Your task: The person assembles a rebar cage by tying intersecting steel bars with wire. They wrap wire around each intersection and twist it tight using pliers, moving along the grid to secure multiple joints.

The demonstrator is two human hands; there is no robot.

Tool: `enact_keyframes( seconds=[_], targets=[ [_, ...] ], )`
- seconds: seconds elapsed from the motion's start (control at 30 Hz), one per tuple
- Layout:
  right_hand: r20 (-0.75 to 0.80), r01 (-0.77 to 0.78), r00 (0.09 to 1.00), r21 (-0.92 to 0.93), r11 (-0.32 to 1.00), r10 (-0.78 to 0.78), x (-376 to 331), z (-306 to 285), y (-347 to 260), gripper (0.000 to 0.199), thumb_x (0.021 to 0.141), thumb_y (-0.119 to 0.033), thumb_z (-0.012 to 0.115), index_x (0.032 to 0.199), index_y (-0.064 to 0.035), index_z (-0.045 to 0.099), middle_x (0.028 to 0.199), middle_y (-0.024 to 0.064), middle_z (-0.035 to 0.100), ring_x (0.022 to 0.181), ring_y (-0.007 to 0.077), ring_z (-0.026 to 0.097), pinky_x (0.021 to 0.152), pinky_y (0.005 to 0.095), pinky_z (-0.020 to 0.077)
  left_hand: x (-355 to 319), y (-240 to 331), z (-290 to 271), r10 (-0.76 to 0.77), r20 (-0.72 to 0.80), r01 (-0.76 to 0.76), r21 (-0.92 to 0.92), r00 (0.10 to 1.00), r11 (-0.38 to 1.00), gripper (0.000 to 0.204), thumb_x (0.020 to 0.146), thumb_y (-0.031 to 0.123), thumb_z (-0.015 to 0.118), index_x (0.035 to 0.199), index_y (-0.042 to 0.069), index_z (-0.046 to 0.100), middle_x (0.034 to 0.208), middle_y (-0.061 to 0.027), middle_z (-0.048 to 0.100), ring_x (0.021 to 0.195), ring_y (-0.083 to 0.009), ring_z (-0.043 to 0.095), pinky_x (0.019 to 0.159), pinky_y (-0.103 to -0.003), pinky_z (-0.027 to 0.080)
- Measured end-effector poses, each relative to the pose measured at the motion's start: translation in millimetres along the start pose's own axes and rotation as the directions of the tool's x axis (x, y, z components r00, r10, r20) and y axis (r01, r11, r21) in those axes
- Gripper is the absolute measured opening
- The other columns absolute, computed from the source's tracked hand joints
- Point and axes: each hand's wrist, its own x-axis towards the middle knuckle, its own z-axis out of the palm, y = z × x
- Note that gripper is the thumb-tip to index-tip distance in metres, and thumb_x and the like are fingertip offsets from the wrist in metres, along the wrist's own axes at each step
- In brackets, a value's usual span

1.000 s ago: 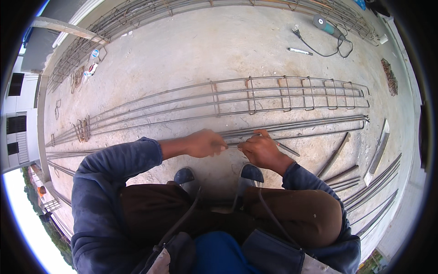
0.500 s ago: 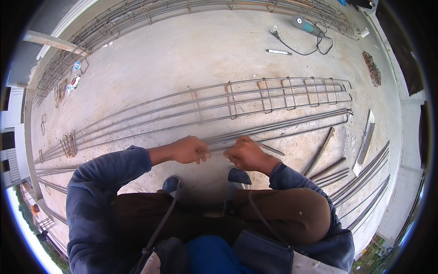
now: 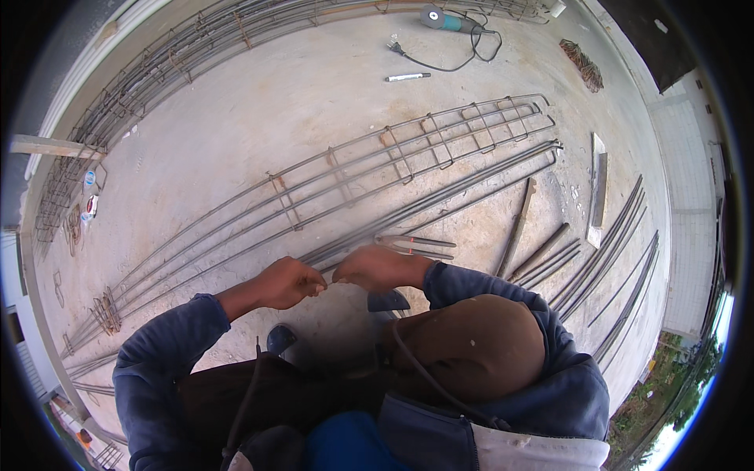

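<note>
My left hand (image 3: 292,283) and my right hand (image 3: 375,268) meet in front of my knees, fingertips almost touching. Both have thumb and fingers pinched together; whatever they hold is too small to make out. Just beyond them lies a bundle of long steel bars (image 3: 463,193), partly behind my hands. A pair of pincers (image 3: 424,242) rests on the floor by my right hand, its handles pointing right. Farther off, a rebar cage (image 3: 377,170) lies along the floor, with square stirrups spaced over its right half and several more stirrups (image 3: 106,312) bunched at its left end.
An angle grinder (image 3: 446,20) with its cord and a marker (image 3: 408,77) lie at the back. Long cages (image 3: 169,74) line the far left edge. At right are a metal channel (image 3: 598,188), loose bars (image 3: 605,255) and a stirrup pile (image 3: 581,66). My shoes (image 3: 280,338) are below.
My hands have come closer together. The view has shifted, so the floor and its things appear farther left and tilted. More of the pincers now shows, and another stirrup stands apart along the cage.
</note>
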Motion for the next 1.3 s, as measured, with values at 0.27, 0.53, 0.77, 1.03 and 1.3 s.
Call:
enact_keyframes(
  seconds=[0.27,0.53,0.77,1.03,1.3],
  targets=[
    [-0.089,-0.069,0.994,-0.016,0.998,0.067,0.3,10.2,1.6,0.019,0.096,-0.016,0.067,0.105,-0.0053,0.079,0.094,0.0194,0.077,0.092,0.0429,0.073,0.083,0.0530,0.0568,5.6,13.6,-0.5,-0.127,-0.058,0.131,0.070,0.990,0.989,0.021,0.101,0.022,0.072,0.107,0.004,0.082,0.091,-0.0158,0.081,0.084,-0.0313,0.078,0.081,-0.043,0.059],
    [-0.145,-0.051,0.989,-0.225,0.973,0.018,10.5,15.5,16.2,0.015,0.094,-0.020,0.070,0.102,-0.0135,0.080,0.086,0.0128,0.076,0.086,0.0366,0.074,0.083,0.0515,0.0543,15.0,12.3,-1.7,-0.256,-0.119,0.262,0.041,0.959,0.964,0.022,0.099,0.019,0.072,0.102,-0.001,0.080,0.085,-0.0147,0.080,0.080,-0.0239,0.077,0.075,-0.039,0.060],
    [-0.189,-0.069,0.982,-0.230,0.971,0.025,18.3,29.2,33.9,0.016,0.093,-0.018,0.067,0.103,-0.0130,0.079,0.089,0.0131,0.078,0.087,0.0359,0.077,0.084,0.0528,0.0538,23.5,24.7,-0.9,-0.206,-0.204,0.245,0.192,0.957,0.950,0.018,0.095,0.020,0.073,0.101,0.006,0.083,0.088,-0.0171,0.080,0.086,-0.0359,0.079,0.081,-0.044,0.061],
    [0.036,-0.129,0.990,-0.170,0.977,0.137,48.0,8.2,33.0,0.024,0.098,-0.012,0.060,0.121,-0.0120,0.069,0.096,0.0167,0.078,0.092,0.0391,0.076,0.082,0.0548,0.0560,15.6,46.0,-27.7,-0.375,-0.243,0.395,0.036,0.894,0.918,0.042,0.100,0.038,0.078,0.128,0.007,0.078,0.108,-0.0178,0.081,0.089,-0.0301,0.080,0.084,-0.042,0.062],
    [-0.225,-0.060,0.965,0.315,0.947,0.136,81.9,-18.6,29.3,0.016,0.109,-0.014,0.054,0.119,-0.0031,0.059,0.090,0.0249,0.071,0.085,0.0469,0.069,0.077,0.0576,0.0505,-44.5,-11.9,-73.7,-0.459,-0.462,0.528,0.025,0.759,0.849,0.043,0.107,0.038,0.071,0.135,0.006,0.072,0.107,-0.0133,0.082,0.091,-0.0253,0.079,0.084,-0.039,0.061]
  ],
)
